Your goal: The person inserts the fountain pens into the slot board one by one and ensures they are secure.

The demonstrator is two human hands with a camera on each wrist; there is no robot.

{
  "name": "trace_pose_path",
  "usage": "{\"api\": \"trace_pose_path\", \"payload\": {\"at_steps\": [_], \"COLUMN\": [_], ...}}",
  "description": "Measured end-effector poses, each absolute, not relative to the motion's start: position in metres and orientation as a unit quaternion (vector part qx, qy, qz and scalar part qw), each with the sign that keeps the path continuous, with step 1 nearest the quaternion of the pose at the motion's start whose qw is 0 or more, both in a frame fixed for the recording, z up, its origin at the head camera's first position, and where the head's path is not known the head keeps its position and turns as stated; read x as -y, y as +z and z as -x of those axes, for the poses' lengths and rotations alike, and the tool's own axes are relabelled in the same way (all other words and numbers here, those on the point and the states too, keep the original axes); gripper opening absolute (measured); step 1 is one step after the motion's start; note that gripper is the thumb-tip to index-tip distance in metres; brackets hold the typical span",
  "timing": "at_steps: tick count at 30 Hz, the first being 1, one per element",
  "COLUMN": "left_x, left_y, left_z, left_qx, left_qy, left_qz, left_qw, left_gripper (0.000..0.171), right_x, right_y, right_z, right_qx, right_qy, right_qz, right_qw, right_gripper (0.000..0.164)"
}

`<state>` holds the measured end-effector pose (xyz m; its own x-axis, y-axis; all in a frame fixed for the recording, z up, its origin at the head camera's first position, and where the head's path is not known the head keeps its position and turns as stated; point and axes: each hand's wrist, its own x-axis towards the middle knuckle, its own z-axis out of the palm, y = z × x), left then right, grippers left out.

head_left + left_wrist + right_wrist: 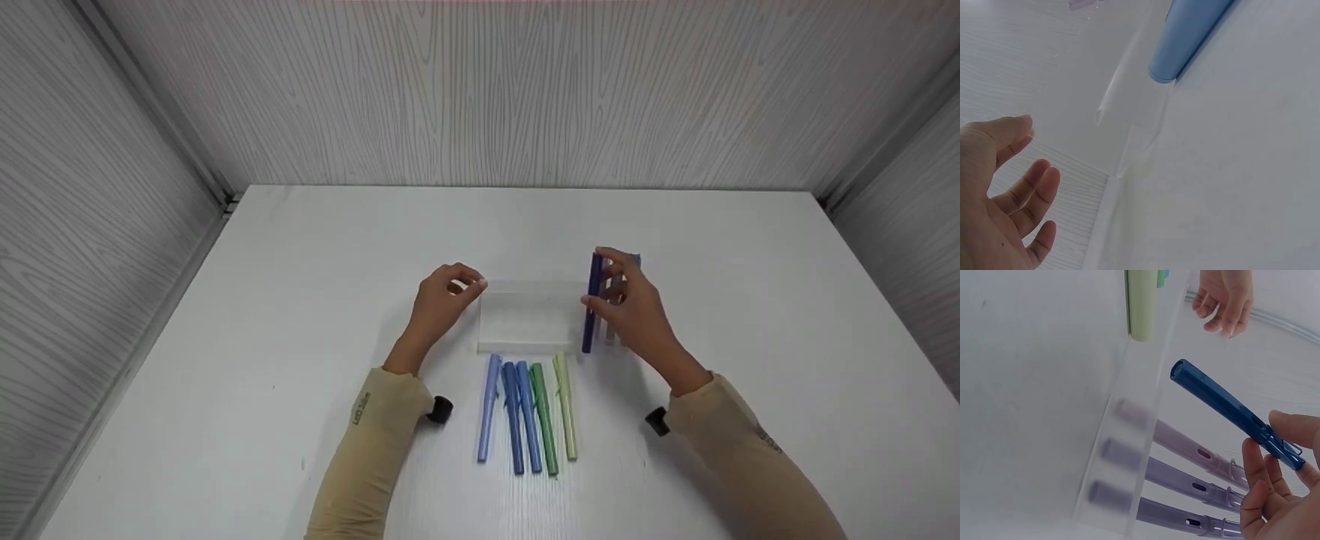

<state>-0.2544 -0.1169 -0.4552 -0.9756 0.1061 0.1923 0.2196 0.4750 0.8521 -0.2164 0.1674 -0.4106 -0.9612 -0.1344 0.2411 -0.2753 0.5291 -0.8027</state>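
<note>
Head camera, and both hands are at work around a clear tray (532,315) on the white table (187,420)! Over on the right end, the right hand (634,304) has a navy pen (594,277) in its grip, thumb on one side, fingertips on the other. Across at the far left corner, the left hand (442,296) pinches the tray's edge between thumb and forefinger, its other fingers loosely bent.

Right wrist view now, and what a look at that grip: fingers on the clip end, the bare end pointing out over the tray, just beside three purple pens (1176,478). Those three lie side by side in the tray, their ends blurred behind its cloudy wall.

And in front of the tray, a row of five on the table! From the left: light blue pen (489,409), dark blue pen (514,420), mid-blue pen (529,420), green pen (545,420), yellow-green pen (566,409), the middle three bunched close, the outer two a little apart. Tan sleeves (375,450) on both arms, and a pale wood-grain wall (487,90) stands behind it all.
</note>
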Motion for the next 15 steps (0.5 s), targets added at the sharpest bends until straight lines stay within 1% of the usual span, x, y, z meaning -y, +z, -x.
{"api": "trace_pose_path", "payload": {"at_steps": [8, 15], "left_x": [0.1168, 0.1173], "left_y": [-0.4566, -0.4569], "left_z": [0.2538, 0.2539], "left_qx": [0.853, 0.850], "left_qy": [-0.507, -0.512], "left_qz": [0.106, 0.106], "left_qw": [0.066, 0.065], "left_gripper": [0.018, 0.018], "right_x": [-0.1652, -0.1639], "right_y": [-0.4147, -0.4161], "right_z": [0.2187, 0.2204], "right_qx": [0.867, 0.876], "right_qy": [0.465, 0.447], "right_qz": [-0.126, -0.118], "right_qw": [0.125, 0.139], "right_gripper": [0.067, 0.067]}}
